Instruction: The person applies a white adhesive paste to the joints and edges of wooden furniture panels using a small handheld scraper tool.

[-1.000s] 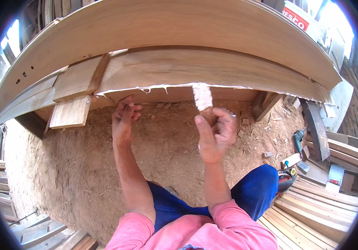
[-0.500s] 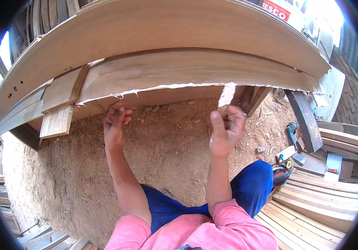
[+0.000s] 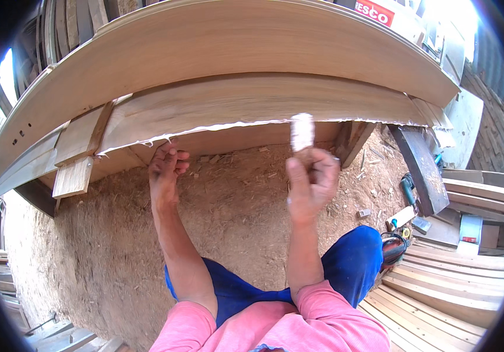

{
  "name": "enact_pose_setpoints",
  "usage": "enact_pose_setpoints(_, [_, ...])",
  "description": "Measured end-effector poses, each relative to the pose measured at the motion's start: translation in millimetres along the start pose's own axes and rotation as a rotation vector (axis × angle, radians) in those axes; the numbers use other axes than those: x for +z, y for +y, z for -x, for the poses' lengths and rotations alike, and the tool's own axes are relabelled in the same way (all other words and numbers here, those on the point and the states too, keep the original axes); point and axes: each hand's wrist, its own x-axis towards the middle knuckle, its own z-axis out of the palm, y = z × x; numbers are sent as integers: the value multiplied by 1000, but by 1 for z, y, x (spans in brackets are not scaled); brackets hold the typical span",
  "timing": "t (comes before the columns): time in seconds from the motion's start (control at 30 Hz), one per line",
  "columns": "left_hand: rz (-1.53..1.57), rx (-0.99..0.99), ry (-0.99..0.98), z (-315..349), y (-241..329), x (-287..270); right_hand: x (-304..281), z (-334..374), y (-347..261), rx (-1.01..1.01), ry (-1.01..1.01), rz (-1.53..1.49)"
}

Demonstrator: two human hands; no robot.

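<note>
Panel (image 3: 252, 44): biggest piece, along far side of the board (image 3: 252, 97). Block (image 3: 71, 182) juts past the board's near edge, toward its left end. Left hand (image 3: 168, 162) at the board's near edge, left of middle, fingers curled; cannot tell if gripping. Right hand (image 3: 313, 179) before the board, thumb and fingers pinching a stick (image 3: 302, 132); its white-coated end overlaps the board's near edge. White paste (image 3: 222, 125): thin line along that edge.

the right hand (image 3: 313, 182) and its white-coated stick (image 3: 302, 134) are farther left along the board's (image 3: 252, 102) edge, away from the post (image 3: 357, 142), than half a second ago.
</note>
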Motion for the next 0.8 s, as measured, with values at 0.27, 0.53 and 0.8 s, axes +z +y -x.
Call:
enact_pose_setpoints(0.27, [92,-5,-98,-3,-13,40,-43,-35,-15,141,-61,-705])
enact_pose_setpoints(0.53, [89,-14,-196,-5,-26,72,-70,-32,23,309,-213,-689])
enact_pose_setpoints(0.8, [60,-52,-168,-6,-34,81,-79,-55,18,355,-103,-711])
